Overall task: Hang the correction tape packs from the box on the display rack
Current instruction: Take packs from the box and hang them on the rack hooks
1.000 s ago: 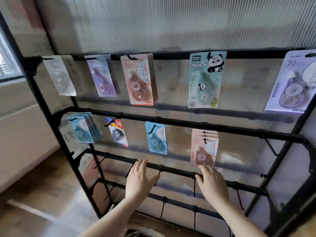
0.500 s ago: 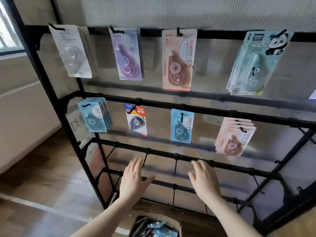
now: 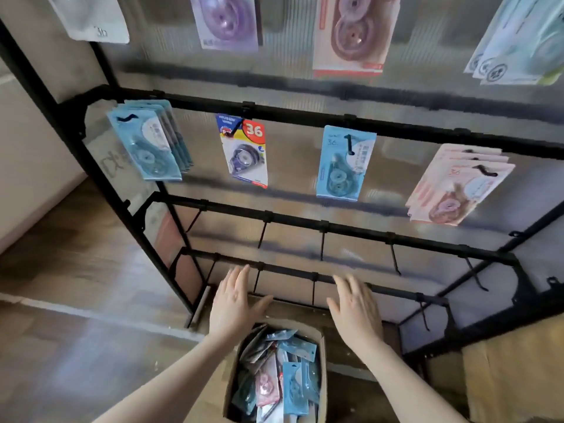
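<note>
Both hands out flat over the cardboard box (image 3: 320, 355), palms down, fingers straight and a bit spread. Left hand (image 3: 233, 303) sits above the box's far-left corner; its grip is wide, nothing in it. Right hand (image 3: 355, 312) is off the box's right side, just in front of the lowest rack bar; grip likewise slack and empty. Neither hand touches a pack.

Box stands on the wooden floor (image 3: 76, 270) at the foot of the black display rack (image 3: 91, 166), top flaps up, stuffed with loose correction tape packs (image 3: 294, 389), mostly blue, one pink, some dark ones, jumbled at all angles.

Rack: ribbed translucent back panel, black horizontal bars with hooks. Middle row, left to right: a stack of blue packs (image 3: 149, 141), a single pack with a red "36" badge (image 3: 245, 151), a single blue pack (image 3: 343, 163), a stack of pink packs (image 3: 457, 184), tilted. Top row cut off by the frame edge: a white pack (image 3: 91, 19), a purple pack (image 3: 227, 22), a pink-brown pack (image 3: 351, 35), a fan of pale green packs (image 3: 518, 47). The two lowest bars carry bare hooks (image 3: 322, 242).

Brown cardboard (image 3: 515, 370) sits at lower right, beside the rack's foot.
</note>
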Tool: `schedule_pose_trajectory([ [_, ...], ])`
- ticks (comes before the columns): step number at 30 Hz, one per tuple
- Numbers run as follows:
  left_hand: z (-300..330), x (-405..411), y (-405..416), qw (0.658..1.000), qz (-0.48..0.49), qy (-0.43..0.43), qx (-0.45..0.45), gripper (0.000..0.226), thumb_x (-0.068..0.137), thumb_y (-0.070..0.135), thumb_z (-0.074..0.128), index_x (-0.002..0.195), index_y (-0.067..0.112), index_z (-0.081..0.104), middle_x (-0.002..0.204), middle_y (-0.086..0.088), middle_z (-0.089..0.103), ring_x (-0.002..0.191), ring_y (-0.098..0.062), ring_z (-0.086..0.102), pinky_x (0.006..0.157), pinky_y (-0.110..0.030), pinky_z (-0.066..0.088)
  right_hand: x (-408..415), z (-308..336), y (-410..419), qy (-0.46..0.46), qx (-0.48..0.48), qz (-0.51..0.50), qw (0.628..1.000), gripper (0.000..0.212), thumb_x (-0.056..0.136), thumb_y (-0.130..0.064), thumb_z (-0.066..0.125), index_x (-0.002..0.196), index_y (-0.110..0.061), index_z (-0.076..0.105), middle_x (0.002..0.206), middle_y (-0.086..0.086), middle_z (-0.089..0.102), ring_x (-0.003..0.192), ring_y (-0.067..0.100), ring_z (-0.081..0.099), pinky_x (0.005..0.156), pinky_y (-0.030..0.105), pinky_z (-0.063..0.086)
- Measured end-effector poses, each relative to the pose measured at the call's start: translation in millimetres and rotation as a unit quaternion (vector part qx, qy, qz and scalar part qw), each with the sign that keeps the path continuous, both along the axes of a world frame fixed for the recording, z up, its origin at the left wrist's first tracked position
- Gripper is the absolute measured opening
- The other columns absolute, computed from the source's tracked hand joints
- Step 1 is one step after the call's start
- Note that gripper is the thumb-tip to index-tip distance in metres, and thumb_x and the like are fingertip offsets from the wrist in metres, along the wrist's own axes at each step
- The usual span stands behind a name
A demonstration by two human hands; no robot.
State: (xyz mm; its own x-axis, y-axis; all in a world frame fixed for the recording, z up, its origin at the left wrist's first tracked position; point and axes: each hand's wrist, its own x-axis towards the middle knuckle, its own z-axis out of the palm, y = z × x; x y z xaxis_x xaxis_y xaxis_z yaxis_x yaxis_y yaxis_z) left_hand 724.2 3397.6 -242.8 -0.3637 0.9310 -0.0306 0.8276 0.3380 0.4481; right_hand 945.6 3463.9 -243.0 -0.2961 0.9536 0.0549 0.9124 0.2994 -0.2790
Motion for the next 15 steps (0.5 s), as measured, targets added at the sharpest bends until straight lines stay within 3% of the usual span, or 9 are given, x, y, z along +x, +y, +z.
schedule_pose_trajectory([
  [7, -101.3, 7.7, -8.7, 0.996, 0.014, -0.032, -0.085, 0.082, 0.087, 0.056, 0.054, 0.151, 0.015, 0.021, 0.158, -0.006, 0.02, 0.147, -0.02, 0.012, 0.118, -0.031, 0.011, 7.2, -87.0, -7.0, -0.036, -0.117, 0.017, 0.992, 0.055, 0.097, -0.033, 0.046, 0.147, -0.016, 0.031, 0.152, 0.011, 0.029, 0.14, 0.026, 0.028, 0.114, 0.035, 0.022],
  [15, -253.6, 16.4, -35.9, 0.981, 0.011, -0.058, -0.185, 0.081, 0.088, 0.055, 0.055, 0.151, 0.016, 0.022, 0.157, -0.008, 0.024, 0.146, -0.024, 0.018, 0.117, -0.036, 0.017, 15.5, -220.8, -25.8, -0.087, -0.228, 0.018, 0.97, 0.058, 0.097, -0.032, 0.045, 0.149, -0.017, 0.024, 0.155, 0.01, 0.022, 0.143, 0.025, 0.021, 0.117, 0.038, 0.018],
])
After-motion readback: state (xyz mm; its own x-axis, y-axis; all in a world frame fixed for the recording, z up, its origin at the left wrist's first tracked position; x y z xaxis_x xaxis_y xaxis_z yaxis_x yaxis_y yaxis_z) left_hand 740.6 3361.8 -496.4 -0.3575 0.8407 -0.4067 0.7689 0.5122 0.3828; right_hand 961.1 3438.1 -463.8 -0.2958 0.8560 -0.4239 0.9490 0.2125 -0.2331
